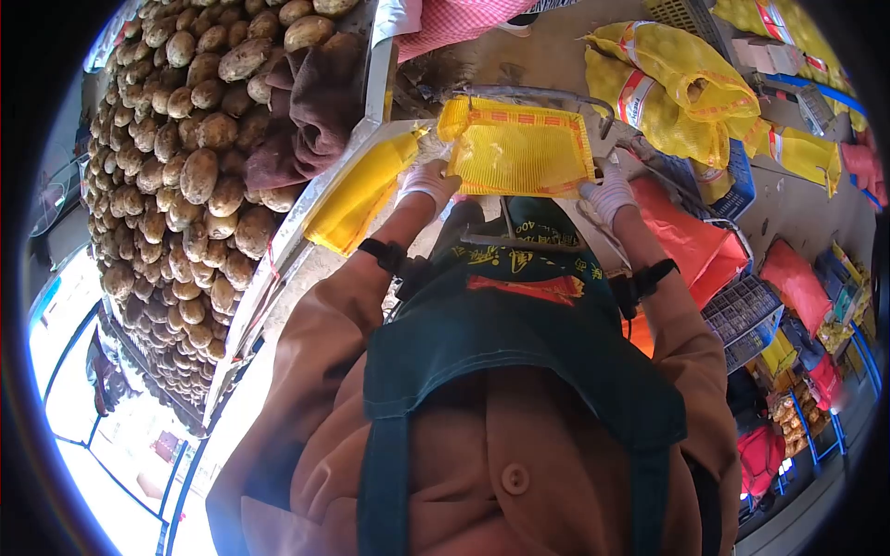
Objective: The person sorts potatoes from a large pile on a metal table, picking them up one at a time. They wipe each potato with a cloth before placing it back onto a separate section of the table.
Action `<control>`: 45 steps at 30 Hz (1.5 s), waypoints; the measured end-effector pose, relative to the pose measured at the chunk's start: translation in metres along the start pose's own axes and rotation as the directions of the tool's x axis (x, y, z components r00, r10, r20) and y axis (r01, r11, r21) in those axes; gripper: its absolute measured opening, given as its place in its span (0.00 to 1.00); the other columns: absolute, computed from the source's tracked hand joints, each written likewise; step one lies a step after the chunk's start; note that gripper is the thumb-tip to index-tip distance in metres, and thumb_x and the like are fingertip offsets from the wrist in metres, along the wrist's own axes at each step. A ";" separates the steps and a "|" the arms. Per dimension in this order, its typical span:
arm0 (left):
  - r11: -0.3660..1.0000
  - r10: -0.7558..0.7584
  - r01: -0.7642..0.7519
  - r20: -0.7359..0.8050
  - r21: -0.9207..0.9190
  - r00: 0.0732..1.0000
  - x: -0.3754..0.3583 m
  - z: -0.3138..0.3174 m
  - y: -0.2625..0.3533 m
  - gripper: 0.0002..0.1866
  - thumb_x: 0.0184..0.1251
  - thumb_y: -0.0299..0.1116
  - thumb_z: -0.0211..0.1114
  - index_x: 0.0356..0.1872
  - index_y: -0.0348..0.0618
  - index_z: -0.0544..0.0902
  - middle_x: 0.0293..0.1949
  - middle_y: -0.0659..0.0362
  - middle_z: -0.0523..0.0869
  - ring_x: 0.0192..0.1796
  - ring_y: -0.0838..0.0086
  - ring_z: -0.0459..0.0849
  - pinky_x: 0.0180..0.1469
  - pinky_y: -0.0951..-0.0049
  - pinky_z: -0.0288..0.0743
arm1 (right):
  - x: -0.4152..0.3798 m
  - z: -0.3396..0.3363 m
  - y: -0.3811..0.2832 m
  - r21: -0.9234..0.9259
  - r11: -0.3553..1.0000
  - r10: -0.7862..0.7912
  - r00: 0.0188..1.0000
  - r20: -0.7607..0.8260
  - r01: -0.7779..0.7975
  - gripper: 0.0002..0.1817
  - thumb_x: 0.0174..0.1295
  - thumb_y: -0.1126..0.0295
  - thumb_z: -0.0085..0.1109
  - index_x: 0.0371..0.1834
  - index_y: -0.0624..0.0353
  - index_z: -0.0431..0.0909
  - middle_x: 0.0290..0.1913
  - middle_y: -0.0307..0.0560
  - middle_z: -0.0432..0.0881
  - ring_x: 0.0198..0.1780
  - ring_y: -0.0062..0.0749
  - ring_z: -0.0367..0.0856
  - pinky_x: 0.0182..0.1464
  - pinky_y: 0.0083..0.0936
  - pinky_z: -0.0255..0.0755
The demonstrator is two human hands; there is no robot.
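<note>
A yellow mesh bag [521, 159] with orange-red edging is stretched between my two hands, its top near a bent metal rod [547, 94]. My left hand [430, 183], in a whitish glove, is closed on the bag's left lower corner. On the other side my right hand [609, 191], gloved too, grips the right lower corner. Beside my left wrist, a stack of flat yellow bags [357, 196] rests along the edge of the potato bin. Another metal bar [524, 243] crosses in front of my dark green apron [519, 324].
Potatoes [185, 176] fill a large bin on the left, with a brown cloth [311, 116] over part of them. Filled yellow mesh sacks [640, 93] lie at the upper right. Red sacks [686, 241] and a grey crate [743, 313] stand to my right. Pink checkered fabric [454, 23] shows at the top.
</note>
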State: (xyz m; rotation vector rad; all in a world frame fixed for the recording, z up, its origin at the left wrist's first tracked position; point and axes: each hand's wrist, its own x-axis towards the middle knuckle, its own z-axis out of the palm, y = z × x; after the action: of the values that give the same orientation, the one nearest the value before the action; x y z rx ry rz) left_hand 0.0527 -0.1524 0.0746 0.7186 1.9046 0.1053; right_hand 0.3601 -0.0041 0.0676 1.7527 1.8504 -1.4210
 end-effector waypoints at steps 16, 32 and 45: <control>0.990 0.008 -0.016 0.060 0.143 0.998 0.006 -0.001 -0.045 0.31 0.68 0.60 0.51 0.50 0.41 0.85 0.50 0.42 0.85 0.56 0.48 0.82 0.60 0.52 0.72 | 0.013 0.050 0.030 -0.134 0.988 -0.056 0.981 0.188 0.082 0.33 0.61 0.55 0.63 0.67 0.60 0.70 0.57 0.64 0.81 0.58 0.53 0.81 0.60 0.38 0.73; 0.975 0.219 -0.222 -0.098 -0.025 0.971 -0.046 -0.047 -0.046 0.16 0.65 0.48 0.60 0.43 0.50 0.84 0.44 0.49 0.86 0.49 0.50 0.83 0.52 0.53 0.75 | 0.012 -0.028 -0.124 -0.649 0.718 -0.069 0.954 0.290 0.249 0.26 0.61 0.49 0.60 0.51 0.59 0.85 0.50 0.58 0.86 0.52 0.48 0.84 0.58 0.35 0.74; 0.852 0.494 -0.363 -0.809 0.378 0.318 -0.172 -0.137 -0.139 0.13 0.57 0.32 0.67 0.44 0.46 0.81 0.40 0.54 0.83 0.43 0.54 0.83 0.44 0.55 0.75 | -0.081 0.077 -0.319 -0.280 0.105 -0.915 0.203 0.348 0.954 0.15 0.58 0.64 0.67 0.45 0.60 0.82 0.50 0.55 0.82 0.52 0.52 0.79 0.59 0.42 0.72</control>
State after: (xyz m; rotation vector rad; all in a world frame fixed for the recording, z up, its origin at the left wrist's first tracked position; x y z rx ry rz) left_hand -0.0784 -0.3225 0.2211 1.4765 2.6747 0.8920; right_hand 0.0729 -0.0558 0.2391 -0.0009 3.0975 -1.0229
